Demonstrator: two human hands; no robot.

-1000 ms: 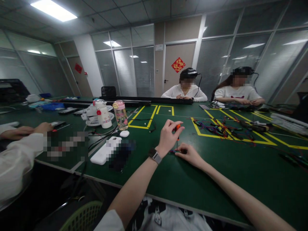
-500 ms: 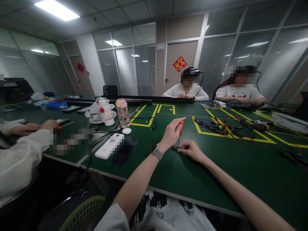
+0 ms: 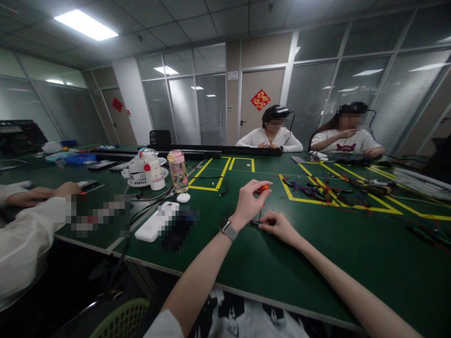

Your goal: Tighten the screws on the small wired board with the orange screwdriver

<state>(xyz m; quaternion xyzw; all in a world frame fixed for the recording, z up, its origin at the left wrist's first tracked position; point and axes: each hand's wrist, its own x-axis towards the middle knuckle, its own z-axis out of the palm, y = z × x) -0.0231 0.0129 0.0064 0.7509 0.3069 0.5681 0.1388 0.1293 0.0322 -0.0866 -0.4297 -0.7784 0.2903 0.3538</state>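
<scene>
My left hand [image 3: 249,201], with a watch at the wrist, is closed around the orange handle of a screwdriver [image 3: 264,188]. The screwdriver stands nearly upright, its thin dark shaft pointing down at a small circuit board [image 3: 256,223] on the table. Whether the tip sits in a screw is too small to tell. My right hand [image 3: 280,227] rests low on the table and pinches the edge of that board between thumb and fingers. Part of the board is hidden by the fingers.
The green table [image 3: 317,263] carries yellow tape outlines. A tangle of wired parts [image 3: 313,188] lies to the right. A white power bank [image 3: 157,224], a pink-lidded bottle [image 3: 178,172] and a white bottle [image 3: 154,170] stand left. Co-workers sit opposite and at the left.
My left-hand fingers have shifted on the screwdriver handle, more spread over its top. The right hand stays at the board. One co-worker opposite has raised a hand. The view has tilted up slightly.
</scene>
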